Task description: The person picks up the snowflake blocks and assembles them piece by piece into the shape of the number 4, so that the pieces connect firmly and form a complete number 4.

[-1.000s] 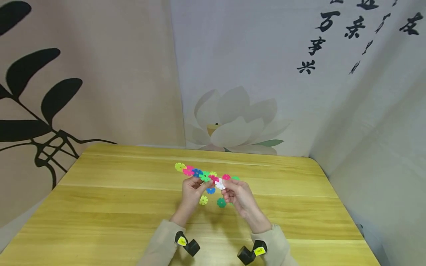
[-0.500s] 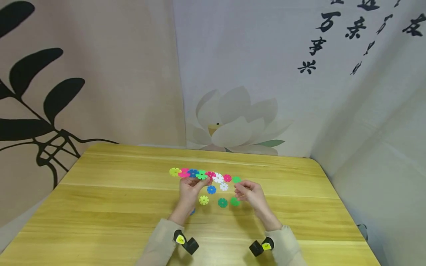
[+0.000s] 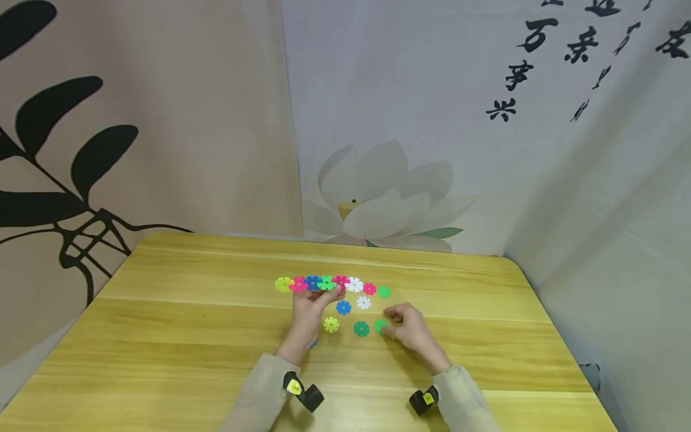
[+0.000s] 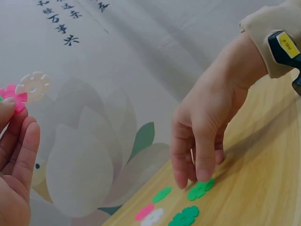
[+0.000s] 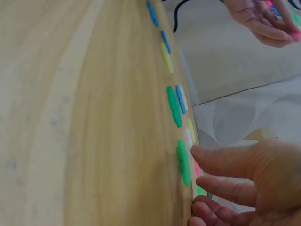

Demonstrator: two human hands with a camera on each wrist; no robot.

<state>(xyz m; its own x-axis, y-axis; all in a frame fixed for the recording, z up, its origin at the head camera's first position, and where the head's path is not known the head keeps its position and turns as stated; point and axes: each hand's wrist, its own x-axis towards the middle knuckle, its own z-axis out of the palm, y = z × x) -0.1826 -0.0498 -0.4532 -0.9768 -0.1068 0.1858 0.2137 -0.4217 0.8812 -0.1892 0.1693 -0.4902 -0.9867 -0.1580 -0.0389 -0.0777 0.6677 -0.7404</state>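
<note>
My left hand (image 3: pixel 310 311) pinches a chain of joined snowflake discs (image 3: pixel 326 282), held above the table. From left to right the chain shows yellow, pink, blue, green, dark pink and white discs. In the left wrist view its white end disc (image 4: pixel 35 86) sticks out past the fingers. Right of it, my right hand (image 3: pixel 411 329) is low over the table with its fingers spread and bent downward, holding nothing. A bright green snowflake disc (image 3: pixel 380 326) lies under its fingertips, partly covered. The right wrist view shows the thumb and fingers beside that green disc (image 5: pixel 184 162).
Loose discs lie on the wooden table (image 3: pixel 189 348): dark green (image 3: pixel 361 329), yellow (image 3: pixel 331 324), blue (image 3: pixel 343 308), white (image 3: pixel 363 303), pink (image 3: pixel 369 289) and light green (image 3: pixel 384 292). Another blue disc (image 3: pixel 314 344) is mostly hidden by the left wrist. A printed curtain (image 3: pixel 399 120) stands behind the table.
The right hand has let go of the chain's white disc, moved right, and come down by the bright green disc. The left hand has shifted slightly left, and the chain now lies more level.
</note>
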